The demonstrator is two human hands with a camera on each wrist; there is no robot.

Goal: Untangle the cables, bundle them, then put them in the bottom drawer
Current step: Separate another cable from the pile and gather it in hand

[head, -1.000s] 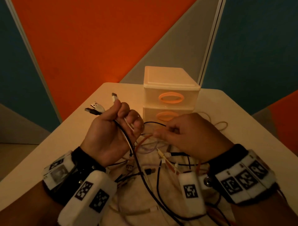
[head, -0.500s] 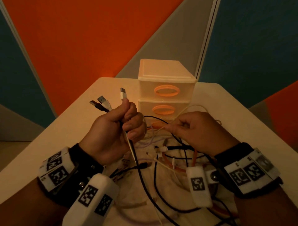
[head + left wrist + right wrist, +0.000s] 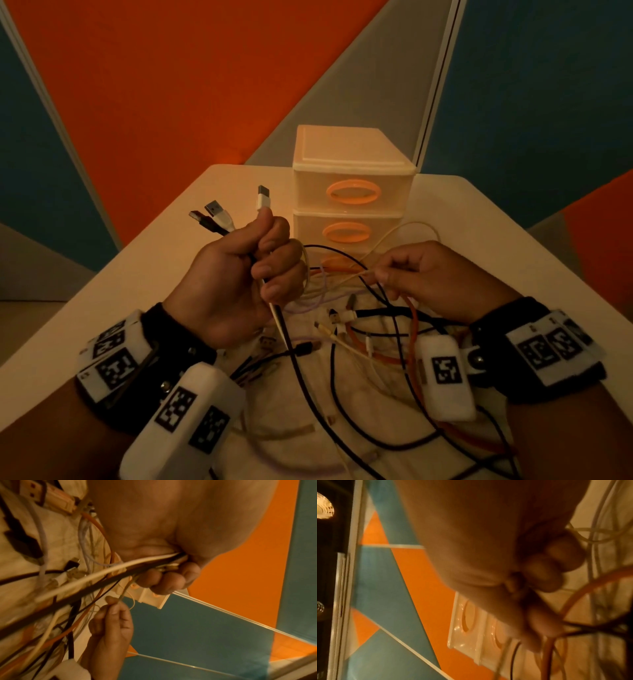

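Observation:
A tangle of black, white, orange and lilac cables (image 3: pixel 346 339) lies on a pale cloth on the table. My left hand (image 3: pixel 239 274) is raised over it, fist curled round several cable ends, their USB plugs (image 3: pixel 219 216) sticking up above the fist. In the left wrist view the white and black cables (image 3: pixel 109 573) run out of that fist. My right hand (image 3: pixel 428 274) pinches a thin cream cable (image 3: pixel 404 236) that loops back past the drawer unit. The three-drawer plastic unit (image 3: pixel 349 171) stands behind the hands with orange handles; its bottom drawer is mostly hidden by cables and hands.
The white table (image 3: pixel 164 257) has bare surface to the left and right of the hands and its edges slope away on both sides. Orange and teal wall panels (image 3: pixel 171 85) rise close behind the drawer unit. Cables trail toward the near edge.
My left hand has risen with the plug ends held higher. My right hand has drawn the cream cable to the right, widening the gap between the hands.

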